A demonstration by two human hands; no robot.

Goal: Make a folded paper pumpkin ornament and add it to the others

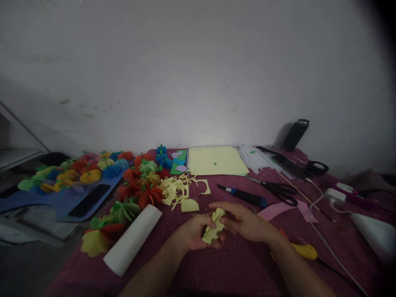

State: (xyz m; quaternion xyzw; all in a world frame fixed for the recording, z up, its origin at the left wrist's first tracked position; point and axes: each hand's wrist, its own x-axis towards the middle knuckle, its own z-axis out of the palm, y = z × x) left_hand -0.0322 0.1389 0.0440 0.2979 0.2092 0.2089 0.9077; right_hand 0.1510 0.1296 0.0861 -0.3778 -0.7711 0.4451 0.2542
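Between my two hands is a small pale yellow paper piece [214,233], folded or layered, with a wavy cut edge. My left hand [195,232] grips it from the left, thumb on top. From the right, my right hand [244,220] pinches its upper edge with thumb and fingers. Just beyond them on the cloth lie a half-round yellow paper piece [189,205] and a heap of yellow paper offcuts [175,192]. A blue and black utility knife [247,196] rests beyond my right hand, beside black-handled scissors [276,190].
Paper flowers [150,194] and a white roll [133,240] lie at left; a phone [89,200] rests on a blue board [64,206]. Yellow sheets [216,161] lie by the wall. At right are a yellow-handled tool [305,251], a white cable [328,247], pink paper [283,209] and a black tape roll [317,167].
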